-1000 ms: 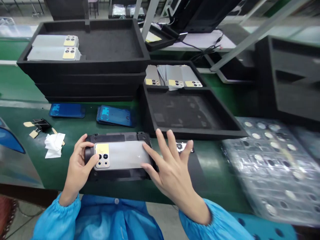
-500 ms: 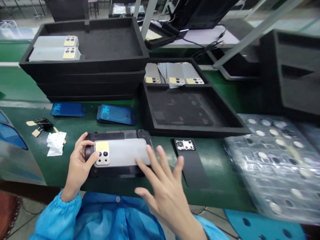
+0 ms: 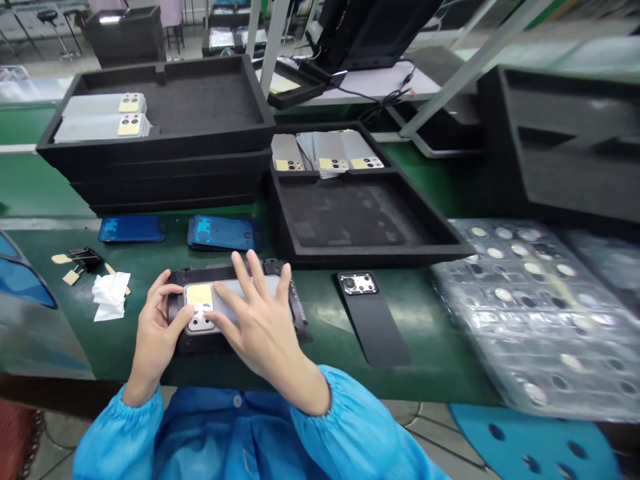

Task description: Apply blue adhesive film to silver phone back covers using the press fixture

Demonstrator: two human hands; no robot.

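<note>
A silver-white phone back cover (image 3: 271, 287) with a yellow patch and camera rings lies in a black fixture (image 3: 299, 313) at the table's front. My left hand (image 3: 159, 319) grips the cover's camera end, thumb by the lenses, other fingers at the fixture's left side. Over the middle of the cover my right hand (image 3: 260, 313) is spread, thumb and fingertips at the camera end; it hides much of the cover. To the right lies a dark phone-shaped plate (image 3: 377, 330) with a camera cutout. Two sets of blue film-covered panels (image 3: 133, 229) lie behind the fixture.
Stacked black trays (image 3: 165, 173) at the back left hold more covers. Another black tray (image 3: 345, 207) stands behind the fixture, with covers beyond it. Clear plastic blister trays (image 3: 530, 320) lie right. A crumpled white tissue (image 3: 111, 295) and a binder clip (image 3: 86, 259) lie left.
My right hand has moved left from the cover's far end to lie over its middle and camera end. My left hand keeps its hold. The whole view has shifted slightly.
</note>
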